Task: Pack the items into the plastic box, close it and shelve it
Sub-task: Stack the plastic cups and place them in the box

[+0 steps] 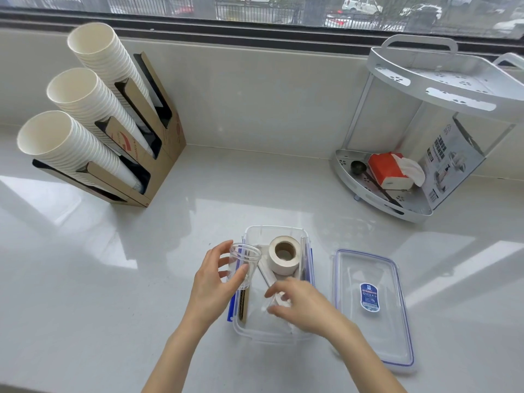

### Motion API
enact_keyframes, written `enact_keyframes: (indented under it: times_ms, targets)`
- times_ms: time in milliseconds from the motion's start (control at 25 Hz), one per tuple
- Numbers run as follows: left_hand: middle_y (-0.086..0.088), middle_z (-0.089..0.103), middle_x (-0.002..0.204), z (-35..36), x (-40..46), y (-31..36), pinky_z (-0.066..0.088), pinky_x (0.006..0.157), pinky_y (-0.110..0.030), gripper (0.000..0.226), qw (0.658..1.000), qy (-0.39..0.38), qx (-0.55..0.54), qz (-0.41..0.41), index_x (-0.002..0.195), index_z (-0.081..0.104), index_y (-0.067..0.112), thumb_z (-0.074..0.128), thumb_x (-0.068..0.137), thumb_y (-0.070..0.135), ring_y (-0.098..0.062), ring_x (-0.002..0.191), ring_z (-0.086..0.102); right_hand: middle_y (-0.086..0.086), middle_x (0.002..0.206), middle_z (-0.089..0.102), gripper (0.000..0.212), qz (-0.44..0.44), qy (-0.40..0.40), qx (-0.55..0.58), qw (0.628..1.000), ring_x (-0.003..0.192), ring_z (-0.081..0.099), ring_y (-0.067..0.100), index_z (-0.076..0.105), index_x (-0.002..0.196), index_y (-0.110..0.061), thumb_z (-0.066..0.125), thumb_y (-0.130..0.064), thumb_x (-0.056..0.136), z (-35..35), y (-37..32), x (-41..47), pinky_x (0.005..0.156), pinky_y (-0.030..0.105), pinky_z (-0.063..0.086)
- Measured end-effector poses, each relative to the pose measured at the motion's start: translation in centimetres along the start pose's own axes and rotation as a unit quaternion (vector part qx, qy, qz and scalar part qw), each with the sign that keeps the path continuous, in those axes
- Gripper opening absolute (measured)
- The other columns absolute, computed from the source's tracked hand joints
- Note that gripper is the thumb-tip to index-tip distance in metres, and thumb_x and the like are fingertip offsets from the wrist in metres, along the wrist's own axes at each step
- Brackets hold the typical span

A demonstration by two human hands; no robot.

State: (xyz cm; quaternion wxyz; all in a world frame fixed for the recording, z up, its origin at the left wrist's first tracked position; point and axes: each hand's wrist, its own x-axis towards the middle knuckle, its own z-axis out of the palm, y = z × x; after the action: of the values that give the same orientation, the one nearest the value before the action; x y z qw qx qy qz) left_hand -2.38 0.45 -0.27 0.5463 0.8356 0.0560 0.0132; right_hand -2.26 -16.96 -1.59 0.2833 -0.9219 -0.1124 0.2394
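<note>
Plastic box [249, 331]: clear, with blue latches, open on the white bench [141, 279] directly beneath both hands; its near rim lies just below the wrists.
Right hand [306, 307]: reaching down into the near half of the box, fingers curled around a small pale item; the hand is blurred, so I cannot tell whether it grips the item or only touches it.
Left hand [211, 285]: raised over the box's left edge, thumb and fingertips pinching a clear plastic cup [243, 263], which is upright and open end up.
Dark flat item [242, 304]: standing on edge against the box's left wall, just under the left hand.
Tape roll [283, 255]: white, with a brown core, lying in the far half of the box, just beyond the right hand's fingertips.
Thin white strips [265, 275]: lying slantwise in the box between the two hands; too indistinct to identify.
Lid [371, 307]: clear with a blue seal and a blue label, lying flat on the bench just to the right of the right hand, apart from the box.
Corner shelf [419, 205]: white, two tiers, far right beyond the right hand; the lower tier carries a red tissue pack [385, 171], a black spoon [358, 167] and a printed carton [450, 163].
Cup holder [161, 165]: cardboard, far left beyond the left hand, with three tilted stacks of white paper cups [71, 146].
Window [283, 9]: farthest back, along the wall behind the bench.
</note>
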Motion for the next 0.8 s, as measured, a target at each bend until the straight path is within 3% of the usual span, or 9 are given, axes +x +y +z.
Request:
enact_keyframes:
  times_ms: [200,320,480,560,680,800]
  targets:
    - [0.010,0.049,0.117,0.0,0.0,0.2,0.042,0.078,-0.018,0.048,1.000,0.000,-0.009,-0.013,0.125,0.043,0.021,0.063,0.081,0.021,-0.010,0.102,0.052,-0.005,0.103,0.064,0.011,0.006,0.201,0.210,0.957,0.083,0.059,-0.002,0.061,0.094,-0.031,0.059,-0.031,0.083,-3.6,0.0,-0.6,0.066,0.006,0.044]
    - [0.010,0.051,0.115,0.2,-0.2,0.3,0.042,0.078,-0.016,0.041,1.000,-0.010,-0.020,-0.003,0.117,0.045,0.028,0.063,0.081,0.019,-0.007,0.098,0.054,-0.009,0.097,0.063,0.007,-0.006,0.282,0.319,0.905,0.084,0.059,-0.005,0.058,0.086,-0.034,0.059,-0.027,0.085,-5.2,-0.8,-0.6,0.063,0.003,0.046]
    - [0.014,0.051,0.113,1.0,-0.6,0.8,0.045,0.074,-0.012,0.041,0.999,-0.038,-0.024,0.013,0.112,0.044,0.035,0.064,0.080,0.019,0.007,0.097,0.051,-0.007,0.095,0.065,0.008,-0.054,0.285,0.400,0.869,0.074,0.064,-0.005,0.057,0.084,-0.034,0.058,-0.026,0.086,-5.4,-2.6,-0.2,0.062,0.008,0.050]
    - [0.014,0.051,0.114,1.4,-0.8,0.9,0.045,0.074,-0.011,0.042,0.999,-0.046,-0.021,0.018,0.114,0.045,0.034,0.064,0.080,0.019,0.008,0.098,0.051,-0.006,0.093,0.065,0.009,-0.060,0.267,0.401,0.874,0.069,0.062,-0.003,0.057,0.083,-0.034,0.058,-0.026,0.086,-4.7,-3.1,0.0,0.060,0.006,0.048]
    - [0.022,0.049,0.109,1.7,-1.1,0.9,0.045,0.073,-0.008,0.046,0.998,-0.057,-0.023,0.025,0.104,0.040,0.048,0.065,0.079,0.017,0.009,0.098,0.051,-0.002,0.094,0.067,0.009,-0.051,0.243,0.394,0.885,0.074,0.061,-0.003,0.056,0.082,-0.035,0.056,-0.027,0.087,-3.7,-3.1,0.1,0.060,0.000,0.042]
    - [0.017,0.050,0.111,1.8,-1.3,0.6,0.044,0.075,-0.010,0.047,0.998,-0.057,-0.017,0.020,0.114,0.043,0.038,0.065,0.079,0.016,0.006,0.098,0.051,-0.001,0.094,0.066,0.010,-0.046,0.233,0.397,0.887,0.079,0.063,0.001,0.056,0.082,-0.035,0.056,-0.026,0.087,-3.5,-2.8,0.0,0.061,-0.001,0.042]
